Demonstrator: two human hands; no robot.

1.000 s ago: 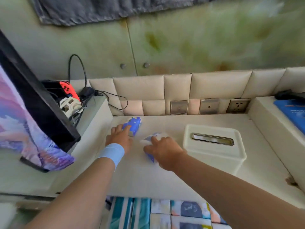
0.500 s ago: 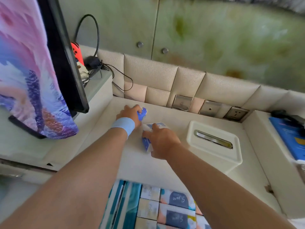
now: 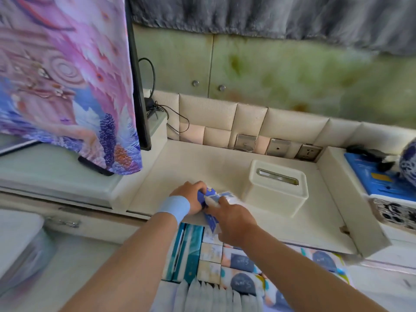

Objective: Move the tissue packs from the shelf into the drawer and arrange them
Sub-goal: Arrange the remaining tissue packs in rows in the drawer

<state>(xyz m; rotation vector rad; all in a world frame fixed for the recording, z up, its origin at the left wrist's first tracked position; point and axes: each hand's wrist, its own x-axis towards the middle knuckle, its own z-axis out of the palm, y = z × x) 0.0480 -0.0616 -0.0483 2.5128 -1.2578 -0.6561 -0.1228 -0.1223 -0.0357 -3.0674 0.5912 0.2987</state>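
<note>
Blue-and-white tissue packs (image 3: 212, 194) sit bunched between both hands at the front edge of the shelf (image 3: 202, 163), directly above the back of the open drawer (image 3: 351, 282). We read the left hand (image 3: 191, 197), the one with the pale wristband, as curled round the left end of the bundle. The right hand (image 3: 236, 224) clasps the right end, its thumb laid over the top and its fingers wrapped underneath. Pressing the packs together from both sides looks like a way to carry several at once, and holding them at the shelf's front edge leaves only a short drop into the drawer.

Below, the stored packs (image 3: 240, 264) stand in tight rows, so we judge that the new ones will need a gap found or made for them.

How many packs the hands hold we cannot tell (the knuckles cover most of the bundle, and motion blur smears the print). Both forearms hide much of the drawer's middle and near-left side, and its front runs off the bottom of the view. A cream tissue box (image 3: 276, 194) stands just right of the hands, apart from them.
</note>
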